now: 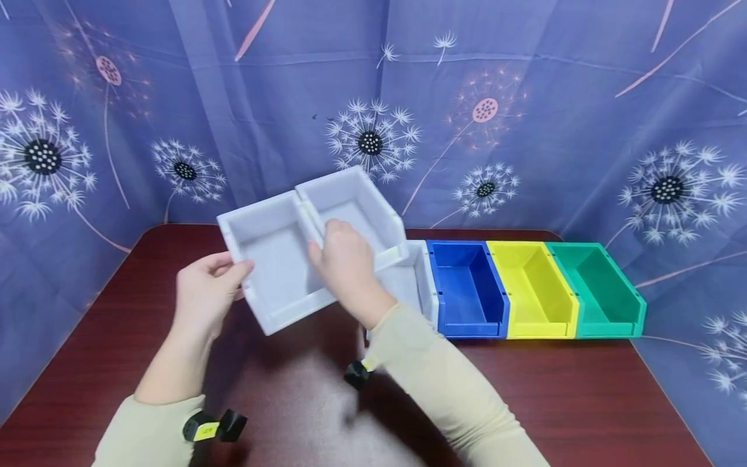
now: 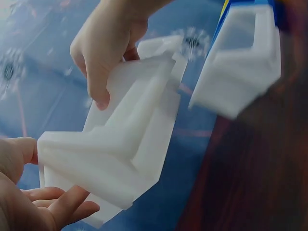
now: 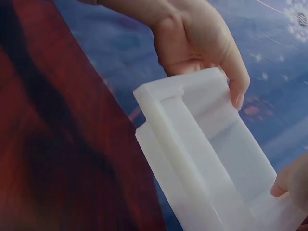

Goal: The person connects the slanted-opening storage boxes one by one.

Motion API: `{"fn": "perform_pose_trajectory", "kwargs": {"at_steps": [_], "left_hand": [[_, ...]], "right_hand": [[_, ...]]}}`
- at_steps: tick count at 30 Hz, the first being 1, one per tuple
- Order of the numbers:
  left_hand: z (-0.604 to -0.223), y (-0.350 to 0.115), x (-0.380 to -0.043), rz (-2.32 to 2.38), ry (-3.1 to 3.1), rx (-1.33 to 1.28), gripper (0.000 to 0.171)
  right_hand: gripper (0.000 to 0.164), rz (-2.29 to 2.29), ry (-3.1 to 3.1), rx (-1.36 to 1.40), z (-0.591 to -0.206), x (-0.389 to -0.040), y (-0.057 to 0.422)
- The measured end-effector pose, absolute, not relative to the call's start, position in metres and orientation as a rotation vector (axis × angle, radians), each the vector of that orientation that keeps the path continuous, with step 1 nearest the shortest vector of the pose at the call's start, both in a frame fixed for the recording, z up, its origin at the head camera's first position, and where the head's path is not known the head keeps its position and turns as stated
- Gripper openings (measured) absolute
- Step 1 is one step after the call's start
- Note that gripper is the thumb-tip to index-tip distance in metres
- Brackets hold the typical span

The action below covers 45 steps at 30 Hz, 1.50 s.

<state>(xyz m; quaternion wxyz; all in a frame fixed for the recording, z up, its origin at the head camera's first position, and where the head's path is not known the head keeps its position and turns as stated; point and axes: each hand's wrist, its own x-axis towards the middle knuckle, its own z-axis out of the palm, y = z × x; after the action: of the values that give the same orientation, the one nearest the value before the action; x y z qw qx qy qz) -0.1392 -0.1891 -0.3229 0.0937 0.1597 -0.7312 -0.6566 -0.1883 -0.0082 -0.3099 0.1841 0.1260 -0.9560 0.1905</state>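
Note:
Two white plastic bins, a left bin (image 1: 274, 259) and a right bin (image 1: 344, 188), are held side by side above the table, tilted with their right side higher. My left hand (image 1: 207, 285) pinches the outer wall of the left bin, thumb on top. At the adjoining walls in the middle, my right hand (image 1: 347, 263) grips from above, its thumb in the left bin. In the left wrist view the fingers of my left hand (image 2: 33, 192) spread under the bin's edge. Both bins look bare inside.
To the right stands a row of bins: another white bin (image 1: 408, 285), partly hidden by the right hand and held bins, then a blue bin (image 1: 463, 292), a yellow bin (image 1: 533, 279) and a green bin (image 1: 601, 279). A dandelion-print curtain (image 1: 292, 97) hangs behind the dark red table (image 1: 280, 402).

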Motion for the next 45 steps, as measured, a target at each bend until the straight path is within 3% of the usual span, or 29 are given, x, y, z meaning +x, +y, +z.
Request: {"fn": "perform_pose_trajectory", "kwargs": {"at_steps": [9,19,27,37,45], "left_hand": [[-0.342,-0.249,-0.124,-1.725,-2.309,0.691,0.043],[-0.377,-0.279,-0.131,-1.697,-2.537,0.461,0.042],[-0.394,-0.280,-0.149,-1.599,-2.723,0.393,0.046],[-0.399,-0.271,-0.164,-1.593,-2.760,0.354,0.053],[-0.386,-0.251,-0.159,-1.054,-2.744,0.259,0.052]], "right_hand": [[0.027,0.513,-2.721,0.479,-0.329,-0.173,-0.068],[0.026,0.675,-2.928,0.451,-0.364,-0.173,-0.080],[0.035,0.780,-2.992,0.450,-0.381,-0.178,-0.068],[0.049,0.773,-2.997,0.679,-0.362,-0.195,-0.019],[0.046,0.683,-2.995,0.400,-0.338,-0.214,0.091]]}}
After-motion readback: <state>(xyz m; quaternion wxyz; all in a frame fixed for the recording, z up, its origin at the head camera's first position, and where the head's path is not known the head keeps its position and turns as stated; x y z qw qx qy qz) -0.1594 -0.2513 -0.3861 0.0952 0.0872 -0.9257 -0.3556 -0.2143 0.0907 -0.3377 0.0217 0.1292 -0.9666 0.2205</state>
